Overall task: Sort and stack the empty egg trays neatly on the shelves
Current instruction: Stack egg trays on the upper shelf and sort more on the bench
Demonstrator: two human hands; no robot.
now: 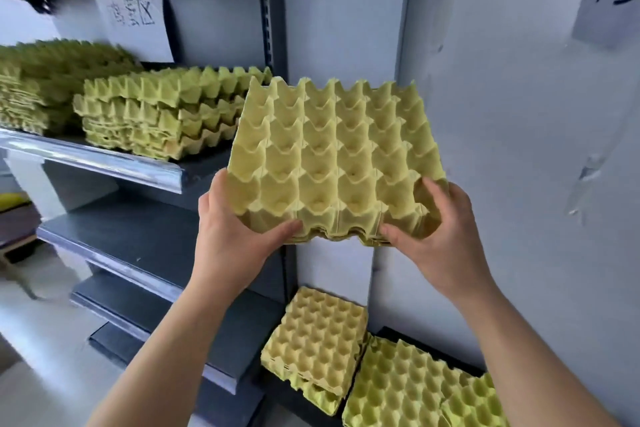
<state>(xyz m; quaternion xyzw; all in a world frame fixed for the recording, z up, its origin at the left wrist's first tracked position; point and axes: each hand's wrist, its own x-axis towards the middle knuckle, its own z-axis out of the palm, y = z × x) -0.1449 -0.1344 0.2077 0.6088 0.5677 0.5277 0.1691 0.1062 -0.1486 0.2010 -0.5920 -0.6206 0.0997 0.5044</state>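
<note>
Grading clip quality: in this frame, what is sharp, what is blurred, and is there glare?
Head view: the held egg trays, left hand and right hand are sharp; the far-left tray stack and paper label are motion-smeared; the shelf lip shows a pale glare streak.

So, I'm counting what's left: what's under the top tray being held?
Edges of a few nested trays show beneath the top tray, gripped by the left hand and right hand. The top tray covers the rest, so their count is unclear.
</note>
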